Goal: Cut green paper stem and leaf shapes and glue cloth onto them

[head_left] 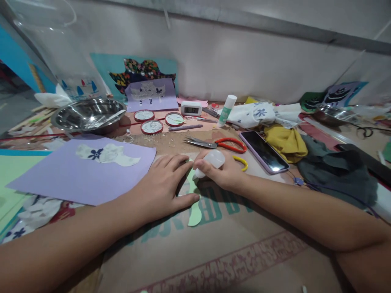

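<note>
My left hand (166, 189) lies spread on the brown board, its thumb and fingertips on a wavy light green paper cutout (194, 213). In my right hand (224, 171) is a small translucent white squeeze bottle (214, 159), tilted with its tip down at the upper part of the cutout. My fingers wrap round the bottle; part of the cutout is hidden beneath my hands. Just beyond them lie scissors with red handles (230, 145). A yellow handle (241, 162) shows behind my right wrist. To the left, purple paper (100, 183) bears a white cloth piece with a dark flower (95, 154).
A steel bowl (88, 114) stands at back left, near several round red-rimmed dishes (152, 126). A glue stick (227, 110) stands upright by a small digital clock (191, 108). At right are a phone (264, 151), yellow cloth (285, 142) and dark cloth (336, 175).
</note>
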`<action>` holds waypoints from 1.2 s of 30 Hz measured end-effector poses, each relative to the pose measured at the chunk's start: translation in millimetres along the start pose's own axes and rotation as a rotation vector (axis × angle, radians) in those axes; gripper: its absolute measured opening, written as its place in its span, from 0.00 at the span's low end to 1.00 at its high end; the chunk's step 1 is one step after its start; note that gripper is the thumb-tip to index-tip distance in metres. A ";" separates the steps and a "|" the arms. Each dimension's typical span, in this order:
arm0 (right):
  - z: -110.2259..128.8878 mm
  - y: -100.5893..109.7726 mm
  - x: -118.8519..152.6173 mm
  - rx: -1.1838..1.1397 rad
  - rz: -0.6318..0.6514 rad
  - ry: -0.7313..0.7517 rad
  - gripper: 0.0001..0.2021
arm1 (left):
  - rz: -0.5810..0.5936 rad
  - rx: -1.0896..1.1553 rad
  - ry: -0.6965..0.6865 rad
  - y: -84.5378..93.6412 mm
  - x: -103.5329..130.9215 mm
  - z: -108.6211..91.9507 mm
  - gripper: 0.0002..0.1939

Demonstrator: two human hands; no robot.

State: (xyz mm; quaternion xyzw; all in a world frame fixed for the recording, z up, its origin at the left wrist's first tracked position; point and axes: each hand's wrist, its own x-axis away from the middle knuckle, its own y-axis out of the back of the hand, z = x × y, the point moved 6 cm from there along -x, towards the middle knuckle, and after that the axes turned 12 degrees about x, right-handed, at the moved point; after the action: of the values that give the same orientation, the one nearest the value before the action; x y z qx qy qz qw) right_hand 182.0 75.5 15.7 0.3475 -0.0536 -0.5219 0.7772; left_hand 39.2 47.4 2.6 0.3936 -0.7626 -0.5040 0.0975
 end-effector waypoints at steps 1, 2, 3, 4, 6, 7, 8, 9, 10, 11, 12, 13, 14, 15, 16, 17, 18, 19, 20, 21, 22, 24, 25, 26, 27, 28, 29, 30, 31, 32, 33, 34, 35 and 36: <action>1.4 0.4 0.1 0.012 -0.006 0.006 0.27 | -0.002 -0.006 -0.005 0.0 -0.1 -0.3 0.35; 2.6 0.9 0.3 0.021 -0.013 0.005 0.26 | -0.005 -0.013 -0.009 0.1 -0.2 -0.6 0.35; 3.7 1.2 0.4 0.026 -0.016 0.004 0.27 | -0.006 -0.017 -0.010 0.1 -0.3 -0.8 0.35; 4.7 0.9 0.5 0.029 -0.009 0.002 0.27 | -0.006 -0.018 -0.008 0.0 -0.3 -0.7 0.34; 6.3 -0.5 0.2 0.026 0.015 0.005 0.27 | 0.000 -0.011 0.002 -0.5 -0.2 -0.3 0.33; 6.9 -0.9 -0.1 0.025 0.022 0.012 0.26 | 0.002 -0.006 0.007 -0.7 -0.2 0.1 0.32; 7.3 -0.9 -0.5 0.028 0.018 0.020 0.26 | 0.003 -0.002 0.009 -0.9 -0.1 0.5 0.32; 7.2 -0.4 -0.9 0.035 0.007 0.025 0.26 | 0.002 -0.002 0.010 -0.9 0.0 0.8 0.33; 6.8 0.6 -1.1 0.041 -0.008 0.026 0.26 | -0.002 -0.006 0.007 -0.8 0.1 1.0 0.33; 6.3 1.2 -1.1 0.043 -0.016 0.025 0.26 | -0.004 -0.010 0.004 -0.8 0.2 1.2 0.34; 5.7 1.5 -0.7 0.037 -0.013 0.022 0.26 | -0.002 -0.014 0.001 -0.9 0.2 1.3 0.34; 5.5 1.8 -0.1 0.021 -0.005 0.020 0.26 | 0.003 -0.017 -0.002 -1.2 0.2 1.3 0.33; 5.3 2.4 0.7 0.002 0.002 0.016 0.26 | 0.009 -0.020 -0.005 -1.5 0.2 1.1 0.33; 5.4 3.9 1.5 -0.015 -0.001 0.016 0.26 | 0.013 -0.024 -0.008 -1.5 0.1 0.7 0.33; 5.8 6.5 2.1 -0.027 -0.024 0.021 0.26 | 0.014 -0.029 -0.009 -1.3 0.0 0.2 0.33; 6.2 10.2 2.4 -0.032 -0.062 0.030 0.25 | 0.015 -0.035 -0.008 -0.9 -0.1 -0.4 0.33; 6.4 14.3 2.5 -0.032 -0.112 0.039 0.25 | 0.015 -0.041 -0.005 -0.3 -0.2 -1.0 0.33; 6.4 18.3 2.3 -0.031 -0.164 0.049 0.23 | 0.019 -0.044 0.000 0.0 -0.4 -1.5 0.33; 6.1 21.5 1.8 -0.032 -0.207 0.054 0.21 | 0.027 -0.046 0.009 0.2 -0.5 -1.8 0.33; 5.7 23.7 1.2 -0.035 -0.238 0.057 0.20 | 0.036 -0.047 0.019 0.3 -0.6 -1.9 0.34; 5.3 24.9 0.5 -0.038 -0.260 0.059 0.19 | 0.044 -0.048 0.027 0.5 -0.7 -2.1 0.34; 5.7 25.5 -0.1 -0.049 -0.283 0.073 0.18 | 0.050 -0.053 0.033 1.0 -0.8 -2.4 0.35; 6.1 24.9 0.0 -0.058 -0.281 0.080 0.17 | 0.048 -0.058 0.031 1.3 -0.8 -2.6 0.35; 6.4 23.7 0.4 -0.067 -0.271 0.084 0.15 | 0.047 -0.062 0.029 1.6 -0.8 -2.9 0.35; 6.5 22.2 1.0 -0.072 -0.253 0.088 0.15 | 0.047 -0.064 0.026 1.6 -0.9 -3.1 0.35; 6.4 20.4 1.6 -0.074 -0.228 0.090 0.15 | 0.046 -0.065 0.025 1.6 -0.9 -3.1 0.35; 6.3 18.5 2.1 -0.070 -0.199 0.095 0.15 | 0.046 -0.063 0.024 1.6 -1.1 -3.1 0.35; 6.2 16.7 2.4 -0.063 -0.169 0.103 0.16 | 0.047 -0.060 0.023 1.4 -1.2 -3.1 0.35; 6.1 15.0 2.6 -0.053 -0.140 0.113 0.17 | 0.050 -0.056 0.020 1.1 -1.4 -3.2 0.35; 5.9 13.7 2.6 -0.046 -0.116 0.119 0.18 | 0.050 -0.053 0.018 0.9 -1.5 -3.2 0.35; 5.6 12.5 2.4 -0.043 -0.095 0.120 0.19 | 0.050 -0.051 0.017 0.7 -1.7 -3.2 0.35; 5.1 11.7 2.0 -0.042 -0.080 0.115 0.19 | 0.050 -0.049 0.017 0.5 -1.8 -3.1 0.35; 4.8 11.1 1.7 -0.043 -0.071 0.108 0.19 | 0.050 -0.049 0.017 0.4 -1.9 -2.9 0.35; 4.6 10.6 1.4 -0.043 -0.068 0.102 0.20 | 0.049 -0.050 0.017 0.4 -1.9 -2.7 0.35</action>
State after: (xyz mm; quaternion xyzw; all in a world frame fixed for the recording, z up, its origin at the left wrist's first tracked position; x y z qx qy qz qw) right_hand 188.8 74.3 25.1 0.3585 0.0091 -0.5306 0.7680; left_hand 41.8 46.9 4.7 0.3767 -0.7584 -0.5168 0.1260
